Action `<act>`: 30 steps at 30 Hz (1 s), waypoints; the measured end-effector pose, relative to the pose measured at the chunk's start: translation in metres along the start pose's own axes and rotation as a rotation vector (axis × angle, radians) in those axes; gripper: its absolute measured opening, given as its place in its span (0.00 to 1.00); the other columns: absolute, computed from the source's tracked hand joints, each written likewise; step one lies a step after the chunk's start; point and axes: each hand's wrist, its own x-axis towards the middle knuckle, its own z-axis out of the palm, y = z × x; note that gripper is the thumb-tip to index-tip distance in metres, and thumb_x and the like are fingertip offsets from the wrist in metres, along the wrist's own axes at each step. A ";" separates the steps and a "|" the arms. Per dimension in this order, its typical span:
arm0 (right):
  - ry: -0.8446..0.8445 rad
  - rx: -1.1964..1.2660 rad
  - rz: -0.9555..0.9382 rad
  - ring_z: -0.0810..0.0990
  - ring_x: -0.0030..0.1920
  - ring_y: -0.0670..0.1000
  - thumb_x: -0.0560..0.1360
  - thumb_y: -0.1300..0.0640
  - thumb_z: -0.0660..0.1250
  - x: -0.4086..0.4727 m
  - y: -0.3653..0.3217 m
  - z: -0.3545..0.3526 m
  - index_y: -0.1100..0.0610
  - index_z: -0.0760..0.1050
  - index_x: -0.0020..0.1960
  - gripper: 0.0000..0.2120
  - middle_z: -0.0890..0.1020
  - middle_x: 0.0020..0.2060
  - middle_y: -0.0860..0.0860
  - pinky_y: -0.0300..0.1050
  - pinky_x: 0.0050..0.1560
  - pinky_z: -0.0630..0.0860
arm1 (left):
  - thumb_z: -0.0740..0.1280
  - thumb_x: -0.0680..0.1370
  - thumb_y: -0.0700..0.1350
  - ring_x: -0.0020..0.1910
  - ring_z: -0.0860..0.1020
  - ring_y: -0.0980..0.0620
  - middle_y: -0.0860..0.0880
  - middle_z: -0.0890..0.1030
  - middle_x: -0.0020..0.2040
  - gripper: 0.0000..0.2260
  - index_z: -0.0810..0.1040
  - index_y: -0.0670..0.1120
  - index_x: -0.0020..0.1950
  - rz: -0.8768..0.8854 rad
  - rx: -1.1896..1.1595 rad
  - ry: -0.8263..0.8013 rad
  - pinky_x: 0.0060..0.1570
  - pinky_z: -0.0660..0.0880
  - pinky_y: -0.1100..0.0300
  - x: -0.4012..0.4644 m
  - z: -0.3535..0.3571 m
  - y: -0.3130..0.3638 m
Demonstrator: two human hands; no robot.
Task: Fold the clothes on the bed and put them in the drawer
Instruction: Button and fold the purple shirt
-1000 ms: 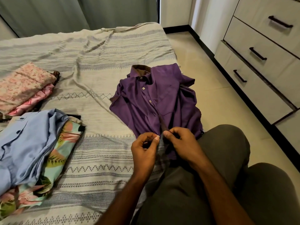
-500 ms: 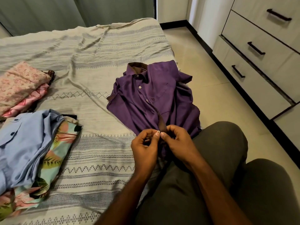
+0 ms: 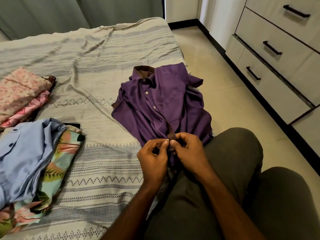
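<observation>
My left hand (image 3: 153,155) pinches a small white button (image 3: 167,140) at the lower front of the purple shirt (image 3: 161,108), thumb and forefinger closed on it; my right hand (image 3: 187,149) pinches the brown placket strip (image 3: 170,131) just beside it, so both grips are closed on the shirt. The shirt lies near the right edge of the bed (image 3: 97,70), its collar away from me, one side hanging over the edge toward the floor (image 3: 233,108). On the left side of the bed lie a blue shirt (image 3: 22,153) on a floral garment (image 3: 57,163), and folded pink clothes (image 3: 19,92) farther back; between them and the purple shirt the bed cover is open. The drawers (image 3: 277,54) stand at the right, all closed, across a strip of floor.
</observation>
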 end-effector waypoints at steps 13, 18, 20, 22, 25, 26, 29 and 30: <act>0.011 0.177 0.024 0.87 0.40 0.49 0.79 0.68 0.66 -0.004 -0.007 -0.003 0.60 0.84 0.52 0.09 0.87 0.41 0.51 0.50 0.46 0.85 | 0.71 0.75 0.39 0.39 0.84 0.53 0.52 0.86 0.38 0.04 0.86 0.45 0.44 0.036 0.061 -0.038 0.41 0.81 0.45 0.008 0.000 0.003; 0.068 0.028 -0.132 0.86 0.37 0.44 0.76 0.65 0.71 -0.007 -0.010 -0.002 0.57 0.85 0.49 0.06 0.86 0.41 0.47 0.45 0.41 0.85 | 0.70 0.76 0.40 0.42 0.85 0.47 0.49 0.87 0.41 0.05 0.87 0.45 0.46 -0.049 -0.026 -0.133 0.45 0.82 0.41 0.007 -0.004 -0.001; 0.130 -0.036 -0.211 0.85 0.38 0.45 0.74 0.63 0.74 -0.007 -0.008 -0.002 0.55 0.84 0.47 0.05 0.84 0.42 0.45 0.46 0.40 0.84 | 0.69 0.76 0.40 0.42 0.85 0.45 0.47 0.86 0.41 0.05 0.86 0.45 0.46 -0.066 -0.062 -0.166 0.46 0.82 0.41 0.009 -0.003 -0.001; 0.168 -0.114 -0.269 0.84 0.39 0.45 0.73 0.61 0.74 -0.006 -0.006 -0.002 0.55 0.84 0.46 0.03 0.82 0.42 0.45 0.47 0.40 0.83 | 0.68 0.77 0.38 0.42 0.85 0.45 0.46 0.86 0.41 0.07 0.86 0.45 0.46 -0.078 -0.074 -0.192 0.45 0.82 0.46 0.010 -0.002 0.002; 0.204 -0.270 -0.341 0.80 0.40 0.44 0.73 0.60 0.74 -0.008 -0.007 0.001 0.56 0.82 0.45 0.01 0.82 0.42 0.47 0.45 0.43 0.81 | 0.66 0.78 0.39 0.38 0.82 0.50 0.47 0.85 0.38 0.08 0.85 0.43 0.44 -0.075 -0.091 -0.222 0.40 0.79 0.56 0.008 -0.002 0.005; 0.211 -0.304 -0.359 0.79 0.40 0.44 0.74 0.60 0.73 -0.009 -0.008 0.002 0.56 0.81 0.44 0.01 0.82 0.41 0.48 0.44 0.43 0.80 | 0.67 0.78 0.42 0.35 0.79 0.52 0.48 0.83 0.35 0.08 0.83 0.42 0.41 -0.069 -0.097 -0.218 0.37 0.76 0.57 0.008 -0.002 0.005; 0.209 -0.300 -0.376 0.79 0.40 0.44 0.75 0.60 0.72 -0.010 -0.008 0.004 0.56 0.81 0.45 0.01 0.82 0.41 0.47 0.43 0.43 0.80 | 0.70 0.79 0.41 0.33 0.75 0.55 0.46 0.80 0.32 0.10 0.82 0.40 0.38 -0.105 -0.132 -0.189 0.34 0.73 0.58 0.009 -0.001 0.008; 0.208 -0.257 -0.356 0.80 0.41 0.43 0.75 0.59 0.73 -0.009 -0.008 0.003 0.56 0.82 0.45 0.01 0.82 0.41 0.46 0.42 0.43 0.80 | 0.69 0.80 0.39 0.35 0.77 0.53 0.42 0.82 0.34 0.09 0.83 0.39 0.40 -0.125 -0.172 -0.194 0.36 0.74 0.58 0.010 -0.002 0.010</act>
